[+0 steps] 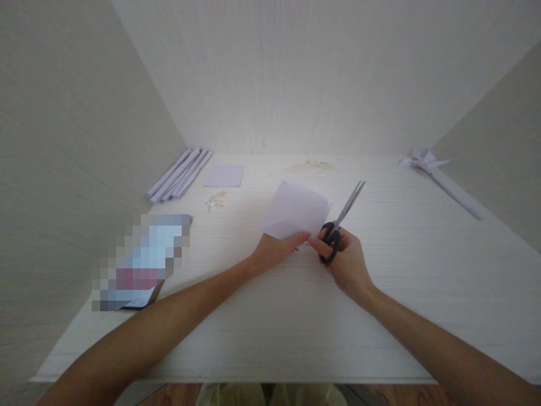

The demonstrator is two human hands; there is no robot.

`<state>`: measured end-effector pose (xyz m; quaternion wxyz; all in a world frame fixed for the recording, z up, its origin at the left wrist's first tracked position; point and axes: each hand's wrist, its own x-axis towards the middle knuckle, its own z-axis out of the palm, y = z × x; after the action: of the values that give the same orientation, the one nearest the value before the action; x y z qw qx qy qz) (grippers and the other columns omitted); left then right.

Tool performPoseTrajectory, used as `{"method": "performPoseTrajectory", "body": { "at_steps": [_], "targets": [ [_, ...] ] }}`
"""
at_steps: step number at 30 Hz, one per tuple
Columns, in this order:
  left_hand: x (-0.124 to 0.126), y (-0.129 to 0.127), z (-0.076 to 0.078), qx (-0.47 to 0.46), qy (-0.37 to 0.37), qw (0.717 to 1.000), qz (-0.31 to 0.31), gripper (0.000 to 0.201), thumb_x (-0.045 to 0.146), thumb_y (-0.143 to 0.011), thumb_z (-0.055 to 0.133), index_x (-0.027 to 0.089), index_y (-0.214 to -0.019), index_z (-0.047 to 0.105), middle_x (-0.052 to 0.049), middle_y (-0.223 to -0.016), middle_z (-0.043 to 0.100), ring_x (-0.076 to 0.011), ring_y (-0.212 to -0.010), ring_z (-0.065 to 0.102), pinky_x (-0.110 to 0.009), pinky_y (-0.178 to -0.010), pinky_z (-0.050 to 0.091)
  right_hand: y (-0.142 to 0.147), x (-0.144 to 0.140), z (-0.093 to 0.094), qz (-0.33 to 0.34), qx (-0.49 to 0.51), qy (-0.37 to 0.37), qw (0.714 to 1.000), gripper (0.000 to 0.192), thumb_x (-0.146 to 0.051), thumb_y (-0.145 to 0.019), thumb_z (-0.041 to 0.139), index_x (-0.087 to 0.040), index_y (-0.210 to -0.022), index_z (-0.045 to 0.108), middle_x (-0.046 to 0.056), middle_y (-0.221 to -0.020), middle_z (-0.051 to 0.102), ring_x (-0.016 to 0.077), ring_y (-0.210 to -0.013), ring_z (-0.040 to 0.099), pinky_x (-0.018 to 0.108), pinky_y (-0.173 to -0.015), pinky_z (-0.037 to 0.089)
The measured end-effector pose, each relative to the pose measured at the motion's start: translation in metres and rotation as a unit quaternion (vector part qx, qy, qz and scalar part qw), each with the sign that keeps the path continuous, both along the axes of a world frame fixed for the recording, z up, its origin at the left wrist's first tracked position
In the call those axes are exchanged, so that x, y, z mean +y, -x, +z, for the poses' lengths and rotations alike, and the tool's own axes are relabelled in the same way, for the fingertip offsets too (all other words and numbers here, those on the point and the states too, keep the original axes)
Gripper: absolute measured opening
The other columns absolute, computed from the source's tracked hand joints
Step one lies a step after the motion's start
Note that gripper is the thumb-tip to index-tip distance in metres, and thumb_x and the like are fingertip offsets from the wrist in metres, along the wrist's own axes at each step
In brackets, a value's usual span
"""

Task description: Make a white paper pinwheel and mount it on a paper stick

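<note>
A piece of white paper is held over the middle of the table, tilted, with one corner folded. My left hand grips its lower edge, the thumb on top and the other fingers underneath. Black-handled scissors hang on the fingers of my right hand, their blades pointing up and away to the right. The thumb and fingertip of that hand meet near the paper's lower right corner, close to my left thumb. Whether they pinch the paper there is hard to make out.
Several rolled paper tubes lie at the back left, beside a square of paper and small light sticks. A blurred-out phone or tablet rests at left. A paper pinwheel lies at right. Small scraps are scattered at the back wall.
</note>
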<state>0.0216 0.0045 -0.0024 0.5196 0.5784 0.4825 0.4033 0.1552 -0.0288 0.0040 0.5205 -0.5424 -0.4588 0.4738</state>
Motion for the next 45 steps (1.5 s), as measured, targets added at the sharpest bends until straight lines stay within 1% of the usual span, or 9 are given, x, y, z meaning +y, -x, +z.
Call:
{"method": "performPoseTrajectory", "body": {
  "at_steps": [5,8,12,14,18,21,25,29,45],
  "targets": [
    [-0.001,-0.001,0.004,-0.008,0.010,1.000,0.026,0.014,0.030,-0.061,0.062,0.018,-0.068,0.059,0.001,-0.067,0.063,-0.0107,-0.057,0.056,-0.020,-0.048,0.045,0.000,0.000,-0.001,0.009,0.029,0.007,0.999,0.027,-0.031,-0.058,0.069,-0.017,-0.064,0.047,-0.009,-0.044,0.041,0.0042,-0.034,0.037,0.016,-0.031,0.028],
    [0.000,-0.001,0.008,-0.040,0.034,0.998,0.028,0.012,0.028,-0.062,0.061,0.017,-0.062,0.057,0.001,-0.061,0.060,-0.0090,-0.049,0.052,-0.020,-0.043,0.042,-0.001,0.001,-0.002,0.018,0.048,0.007,0.999,0.026,-0.032,-0.060,0.067,-0.016,-0.065,0.048,-0.006,-0.049,0.047,0.0039,-0.034,0.037,0.016,-0.030,0.027],
    [0.008,0.000,0.006,-0.115,0.029,0.991,0.060,0.021,0.029,-0.065,0.057,0.015,-0.050,0.051,0.002,-0.047,0.052,-0.0067,-0.040,0.046,-0.019,-0.040,0.038,-0.003,0.001,-0.002,0.029,0.058,0.011,0.998,0.025,-0.036,-0.065,0.064,-0.016,-0.066,0.048,-0.003,-0.054,0.053,0.0041,-0.036,0.037,0.017,-0.031,0.026],
    [0.014,0.002,0.004,-0.180,0.031,0.980,0.077,0.020,0.030,-0.066,0.056,0.015,-0.055,0.052,0.002,-0.051,0.054,-0.0071,-0.044,0.048,-0.018,-0.039,0.036,-0.006,0.000,0.000,0.066,0.063,0.015,0.996,0.026,-0.038,-0.069,0.059,-0.016,-0.065,0.048,-0.003,-0.053,0.052,0.0040,-0.035,0.036,0.018,-0.032,0.025],
    [0.021,0.004,0.004,-0.264,0.055,0.959,0.092,0.015,0.029,-0.067,0.056,0.014,-0.065,0.054,0.001,-0.057,0.057,-0.0078,-0.051,0.054,-0.016,-0.040,0.037,-0.010,-0.004,0.007,0.186,0.063,0.057,0.979,0.030,-0.044,-0.072,0.053,-0.015,-0.068,0.050,-0.002,-0.052,0.052,0.0048,-0.034,0.036,0.019,-0.031,0.021],
    [0.023,0.005,0.005,-0.298,0.072,0.947,0.100,0.014,0.027,-0.066,0.057,0.014,-0.070,0.054,0.001,-0.060,0.059,-0.0081,-0.053,0.055,-0.015,-0.041,0.040,-0.011,-0.008,0.015,0.242,0.003,0.088,0.966,0.035,-0.047,-0.072,0.051,-0.014,-0.061,0.051,-0.002,-0.045,0.050,0.0042,-0.033,0.032,0.019,-0.032,0.017],
    [0.024,0.004,0.006,-0.315,0.088,0.937,0.124,0.013,0.025,-0.066,0.057,0.014,-0.070,0.054,0.001,-0.061,0.059,-0.0075,-0.053,0.055,-0.015,-0.042,0.042,-0.010,-0.010,0.018,0.281,-0.087,0.103,0.950,0.039,-0.045,-0.069,0.055,-0.015,-0.046,0.045,-0.003,-0.038,0.045,0.0050,-0.036,0.032,0.019,-0.035,0.020],
    [0.024,0.003,0.007,-0.330,0.100,0.928,0.142,0.011,0.022,-0.065,0.057,0.014,-0.071,0.053,0.002,-0.058,0.058,-0.0079,-0.053,0.056,-0.015,-0.042,0.042,-0.011,-0.009,0.015,0.286,-0.110,0.131,0.943,0.037,-0.044,-0.068,0.057,-0.016,-0.047,0.045,-0.004,-0.038,0.045,0.0058,-0.035,0.034,0.019,-0.035,0.021],
    [0.024,0.005,0.005,-0.328,0.090,0.932,0.125,0.013,0.024,-0.065,0.059,0.013,-0.070,0.054,0.001,-0.059,0.058,-0.0082,-0.054,0.057,-0.015,-0.042,0.043,-0.010,-0.008,0.017,0.277,-0.109,0.126,0.946,0.036,-0.042,-0.069,0.056,-0.017,-0.046,0.044,-0.004,-0.037,0.044,0.0064,-0.035,0.034,0.020,-0.037,0.022]
  ]
}}
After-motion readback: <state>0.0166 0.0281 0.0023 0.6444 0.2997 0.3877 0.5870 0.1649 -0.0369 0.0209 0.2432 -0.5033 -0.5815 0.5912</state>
